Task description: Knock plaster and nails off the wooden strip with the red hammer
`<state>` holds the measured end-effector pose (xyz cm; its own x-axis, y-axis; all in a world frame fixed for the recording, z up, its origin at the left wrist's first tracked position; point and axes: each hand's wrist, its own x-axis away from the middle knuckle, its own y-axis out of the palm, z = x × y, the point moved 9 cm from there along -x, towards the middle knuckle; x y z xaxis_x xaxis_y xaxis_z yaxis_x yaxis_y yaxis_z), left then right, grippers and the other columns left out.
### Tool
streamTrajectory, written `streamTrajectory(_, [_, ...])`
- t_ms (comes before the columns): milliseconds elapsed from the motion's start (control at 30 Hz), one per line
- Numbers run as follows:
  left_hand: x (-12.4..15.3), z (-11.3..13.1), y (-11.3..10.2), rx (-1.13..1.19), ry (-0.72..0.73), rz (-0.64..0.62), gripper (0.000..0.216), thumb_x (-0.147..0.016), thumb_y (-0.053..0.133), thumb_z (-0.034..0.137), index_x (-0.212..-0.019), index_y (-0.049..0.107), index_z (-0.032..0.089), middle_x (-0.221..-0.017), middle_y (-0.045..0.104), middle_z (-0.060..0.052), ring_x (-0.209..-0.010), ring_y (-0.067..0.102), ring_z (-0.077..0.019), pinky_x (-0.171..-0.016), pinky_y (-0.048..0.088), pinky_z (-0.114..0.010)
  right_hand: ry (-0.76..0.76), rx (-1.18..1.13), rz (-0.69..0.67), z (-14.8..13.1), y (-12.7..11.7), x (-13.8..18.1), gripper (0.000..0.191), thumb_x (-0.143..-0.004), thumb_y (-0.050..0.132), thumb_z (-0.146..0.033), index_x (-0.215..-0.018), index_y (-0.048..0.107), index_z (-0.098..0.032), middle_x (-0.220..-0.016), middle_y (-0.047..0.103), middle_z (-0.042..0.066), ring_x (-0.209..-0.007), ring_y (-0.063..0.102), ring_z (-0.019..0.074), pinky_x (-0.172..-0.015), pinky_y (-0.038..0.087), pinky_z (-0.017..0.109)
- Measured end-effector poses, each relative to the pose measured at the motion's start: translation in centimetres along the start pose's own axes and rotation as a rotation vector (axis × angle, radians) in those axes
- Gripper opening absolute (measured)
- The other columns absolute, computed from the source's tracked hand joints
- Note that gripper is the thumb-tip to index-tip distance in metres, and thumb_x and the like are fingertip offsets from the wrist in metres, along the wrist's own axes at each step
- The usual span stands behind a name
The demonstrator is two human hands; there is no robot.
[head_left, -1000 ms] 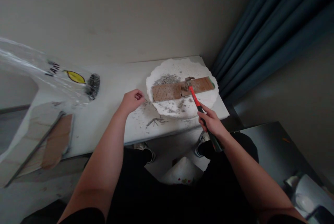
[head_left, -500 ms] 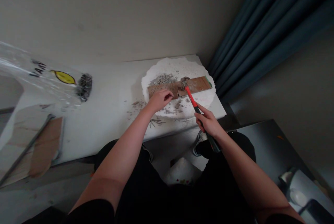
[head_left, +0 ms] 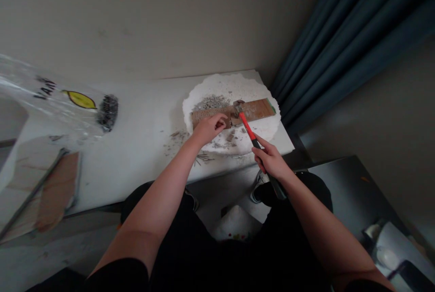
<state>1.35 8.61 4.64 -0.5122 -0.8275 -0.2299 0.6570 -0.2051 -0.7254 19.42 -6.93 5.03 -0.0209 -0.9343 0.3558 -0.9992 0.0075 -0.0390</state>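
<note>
My right hand (head_left: 271, 160) is wrapped round the red and black handle of a hammer (head_left: 247, 126). The hammer's grey head rests on or just above the middle of a long brown board or tile strip (head_left: 257, 109), which has a break near there. Over the strip's left part (head_left: 209, 113), which has a rough, dotted surface, my left hand (head_left: 210, 129) is closed, fingertips curled towards the thumb; what they hold, if anything, is too small to make out. Grey chips (head_left: 213, 101) are heaped behind the strip, and several larger fragments (head_left: 231, 136) lie in front.
A scalloped white mat (head_left: 268, 87) lies under the work on a white table (head_left: 142, 147). At left are a clear printed plastic bag (head_left: 79, 99), a brown board piece (head_left: 60, 192) and a dark rod (head_left: 34, 192). Thin sticks or nails (head_left: 203, 158) lie near the front edge. A blue curtain (head_left: 340, 51) hangs right.
My left hand's fingers have shifted slightly and curl a little more. The hammer stays in almost the same place, and the whole view has moved only slightly.
</note>
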Motion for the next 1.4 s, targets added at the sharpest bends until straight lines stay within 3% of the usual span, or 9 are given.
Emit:
streamTrajectory(100, [0.0, -1.3, 0.0, 0.041, -0.069, 0.026, 0.016, -0.089, 0.070, 0.024, -0.104, 0.076, 0.023, -0.079, 0.074, 0.000, -0.071, 0.067, -0.0168, -0.076, 0.055, -0.030, -0.011, 0.003, -0.007, 0.0, 0.0, 0.0, 0.081, -0.090, 0.063, -0.036, -0.165, 0.040, -0.018, -0.050, 0.045, -0.012, -0.034, 0.035, 0.0080, -0.036, 0.026, 0.021])
streamTrajectory(200, [0.1, -1.9, -0.4, 0.090, -0.100, 0.054, 0.018, -0.092, 0.069, 0.027, -0.107, 0.078, 0.024, -0.081, 0.076, -0.001, -0.071, 0.067, -0.0167, -0.076, 0.055, -0.031, -0.014, 0.003, -0.019, 0.1, 0.1, 0.0, 0.082, -0.090, 0.063, -0.036, -0.166, 0.039, -0.018, -0.049, 0.045, -0.012, -0.034, 0.035, 0.0085, -0.036, 0.026, 0.021])
streamTrajectory(433, [0.3, -0.3, -0.7, 0.022, 0.014, 0.072, 0.023, -0.096, 0.065, 0.022, -0.114, 0.079, 0.025, -0.113, 0.081, -0.007, -0.094, 0.073, -0.0198, -0.095, 0.056, -0.037, -0.002, 0.003, -0.017, 0.1, 0.0, 0.0, 0.082, -0.091, 0.063, -0.036, -0.167, 0.037, -0.018, -0.049, 0.045, -0.013, -0.034, 0.034, 0.0083, -0.036, 0.025, 0.021])
streamTrajectory(867, [0.4, -0.2, -0.1, -0.021, 0.041, 0.068, 0.021, -0.097, 0.064, 0.024, -0.112, 0.078, 0.022, -0.108, 0.081, -0.006, -0.089, 0.074, -0.0188, -0.092, 0.057, -0.033, 0.004, 0.012, -0.017, 0.0, 0.0, -0.1, 0.081, -0.092, 0.060, -0.033, -0.167, 0.036, -0.016, -0.049, 0.044, -0.013, -0.033, 0.034, 0.0080, -0.036, 0.026, 0.020])
streamTrajectory(1067, [0.6, -1.0, 0.5, 0.013, -0.022, 0.083, 0.038, -0.094, 0.067, 0.022, -0.131, 0.065, 0.022, -0.098, 0.080, -0.002, -0.081, 0.074, -0.0161, -0.084, 0.059, -0.030, -0.042, 0.005, -0.033, -0.7, 0.3, 1.1, 0.079, -0.094, 0.060, -0.034, -0.167, 0.037, -0.016, -0.051, 0.045, -0.013, -0.033, 0.036, 0.0078, -0.035, 0.027, 0.020])
streamTrajectory(1400, [0.7, -2.2, 0.5, 0.053, -0.087, 0.122, 0.041, -0.090, 0.073, 0.024, -0.125, 0.053, 0.021, -0.092, 0.077, -0.002, -0.078, 0.074, -0.0193, -0.077, 0.058, -0.032, -0.039, -0.011, -0.188, -0.8, 2.4, 3.1, 0.075, -0.098, 0.060, -0.036, -0.167, 0.037, -0.018, -0.050, 0.040, -0.012, -0.037, 0.036, 0.0081, -0.037, 0.029, 0.020])
